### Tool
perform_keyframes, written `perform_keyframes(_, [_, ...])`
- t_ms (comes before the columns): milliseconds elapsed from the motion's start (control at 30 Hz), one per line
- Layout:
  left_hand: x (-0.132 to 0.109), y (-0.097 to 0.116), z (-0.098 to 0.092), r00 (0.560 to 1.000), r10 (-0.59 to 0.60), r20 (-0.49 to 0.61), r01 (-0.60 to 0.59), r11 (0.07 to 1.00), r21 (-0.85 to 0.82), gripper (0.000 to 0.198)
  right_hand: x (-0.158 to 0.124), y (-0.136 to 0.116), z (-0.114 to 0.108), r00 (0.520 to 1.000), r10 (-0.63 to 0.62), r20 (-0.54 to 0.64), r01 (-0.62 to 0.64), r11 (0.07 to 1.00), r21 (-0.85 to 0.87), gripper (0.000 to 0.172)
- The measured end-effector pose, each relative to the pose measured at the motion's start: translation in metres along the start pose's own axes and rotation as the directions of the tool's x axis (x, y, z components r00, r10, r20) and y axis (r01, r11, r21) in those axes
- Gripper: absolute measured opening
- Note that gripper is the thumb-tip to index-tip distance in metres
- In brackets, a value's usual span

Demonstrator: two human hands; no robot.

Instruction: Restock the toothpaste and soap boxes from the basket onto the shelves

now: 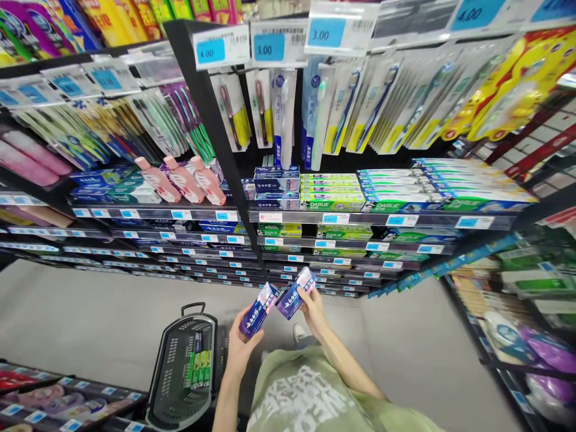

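Note:
My left hand (243, 337) is wrapped round a blue and purple toothpaste box (260, 310), held tilted in front of my shirt. A second toothpaste box (292, 297) of similar blue and purple, with a pale end, is gripped by my right hand (314, 306), its thumb and fingers on the upper part. The two boxes are close together, their near corners almost touching. To the left of my hands, a dark shopping basket (165, 336) stands on the floor with several green toothpaste boxes (199, 367) and a dark blue box (198, 341) inside.
Ahead, a shelf edge (333, 218) carries price tags below stacked toothpaste boxes (333, 191). Packaged toothbrushes (369, 111) hang above, and pink bottles (175, 180) stand at left. Another rack (508, 360) borders the right, and a low shelf (67, 408) lies at lower left. Grey floor (117, 300) lies between.

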State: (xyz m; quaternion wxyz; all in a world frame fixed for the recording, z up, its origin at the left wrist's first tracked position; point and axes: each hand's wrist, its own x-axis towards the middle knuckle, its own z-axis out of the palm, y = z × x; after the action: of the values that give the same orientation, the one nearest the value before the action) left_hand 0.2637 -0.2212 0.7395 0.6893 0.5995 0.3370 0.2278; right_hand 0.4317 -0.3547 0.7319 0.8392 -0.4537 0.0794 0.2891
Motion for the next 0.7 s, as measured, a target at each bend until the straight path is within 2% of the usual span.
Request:
perform_keyframes(133, [-0.003, -0.020, -0.020, 0.996, -0.078, -0.042, 0.075, 0.994, -0.074, 0.073, 0.003, -0.016, -0.006, 0.999, -0.020, -0.043, 0.023, 0.998, 0.061, 0.058])
perform_keyframes(233, [-0.007, -0.031, -0.024, 0.986, -0.153, -0.061, 0.140, 0.973, -0.181, 0.075, 0.001, -0.024, -0.010, 0.999, -0.039, -0.022, 0.039, 0.999, -0.007, 0.061])
perform_keyframes(333, [-0.013, -0.035, -0.014, 0.979, -0.185, -0.081, 0.156, 0.948, -0.277, 0.073, -0.003, -0.033, -0.011, 0.996, -0.067, 0.067, 0.075, 0.989, -0.130, 0.063])
perform_keyframes(467, [-0.020, -0.032, 0.010, 0.975, -0.206, -0.084, 0.165, 0.922, -0.351, 0.065, -0.002, -0.050, -0.008, 0.974, -0.103, 0.204, 0.157, 0.950, -0.271, 0.075])
perform_keyframes(600, [-0.023, -0.030, 0.026, 0.975, -0.218, -0.047, 0.184, 0.908, -0.377, 0.065, 0.009, -0.068, -0.009, 0.966, -0.195, 0.170, 0.246, 0.897, -0.368, 0.065])
perform_keyframes(700, [-0.024, -0.031, 0.031, 0.978, -0.205, -0.023, 0.182, 0.907, -0.379, 0.065, 0.013, -0.079, -0.011, 0.952, -0.276, 0.129, 0.304, 0.882, -0.360, 0.059])
